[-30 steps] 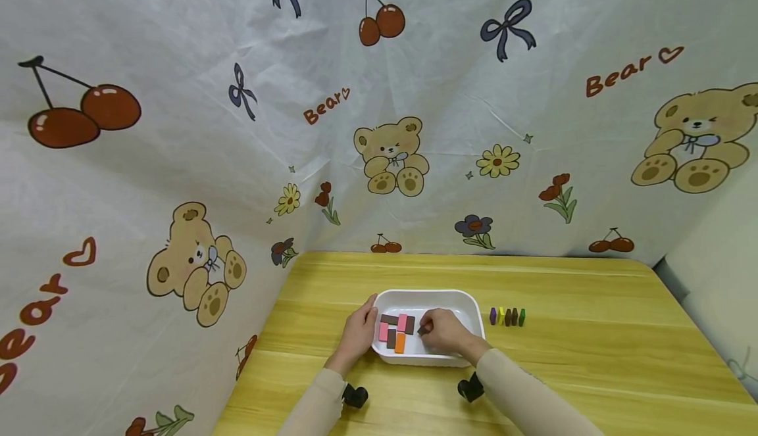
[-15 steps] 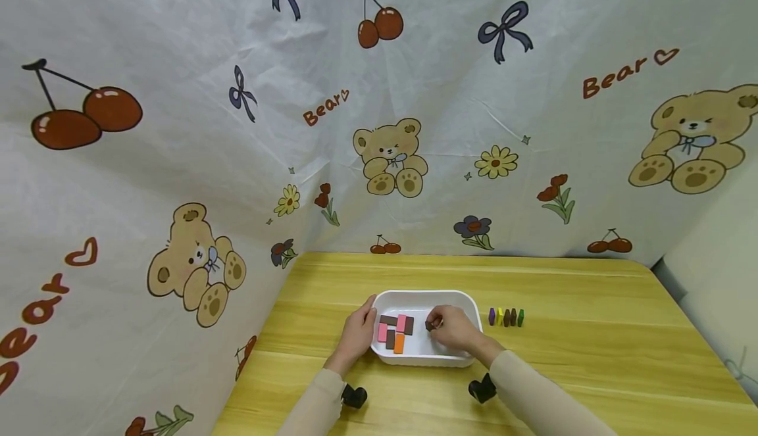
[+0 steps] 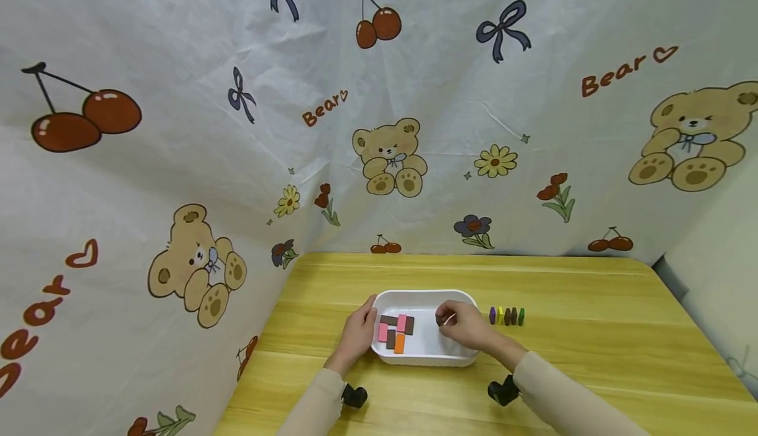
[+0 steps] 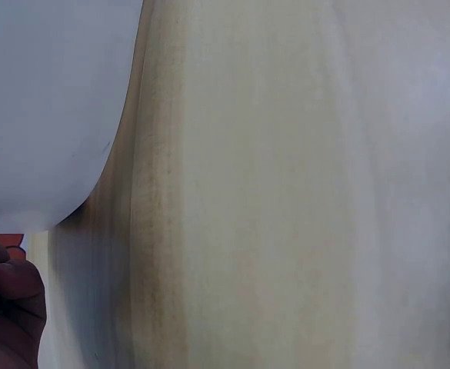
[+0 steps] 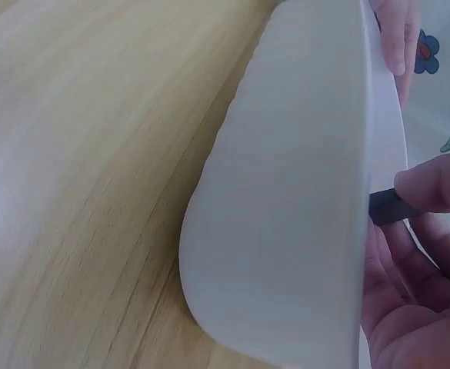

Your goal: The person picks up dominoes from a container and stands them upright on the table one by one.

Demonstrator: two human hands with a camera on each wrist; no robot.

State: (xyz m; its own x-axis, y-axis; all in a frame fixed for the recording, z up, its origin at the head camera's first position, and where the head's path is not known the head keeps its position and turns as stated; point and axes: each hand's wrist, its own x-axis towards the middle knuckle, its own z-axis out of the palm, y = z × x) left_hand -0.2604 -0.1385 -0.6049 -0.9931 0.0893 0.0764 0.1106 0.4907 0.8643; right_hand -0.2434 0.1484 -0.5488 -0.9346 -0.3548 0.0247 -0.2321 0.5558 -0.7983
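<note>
A white plastic tray (image 3: 423, 361) lies on the table, with several small flat blocks grouped in its left half: pink (image 3: 383, 332), dark brown (image 3: 391, 339) and orange (image 3: 400, 343). My left hand (image 3: 357, 332) grips the tray's left rim. In the left wrist view only a few curled fingers show at the lower left, below the tray wall. Over the tray's right half, my right hand (image 3: 466, 326) pinches a dark brown block (image 5: 394, 206) between thumb and fingers. Seen from the right wrist, the tray wall hides part of that block.
Right of the tray stands a short row of upright blocks: purple (image 3: 493, 315), yellow (image 3: 500, 316), brown (image 3: 511, 317) and green (image 3: 522, 316). A wood-grain table (image 3: 592, 344) carries everything. Behind and to the left hangs a white cloth (image 3: 450, 94) printed with bears.
My right hand has moved to the right inside the tray, away from the grouped blocks, with the dark brown block still pinched. The left hand stays at the rim.
</note>
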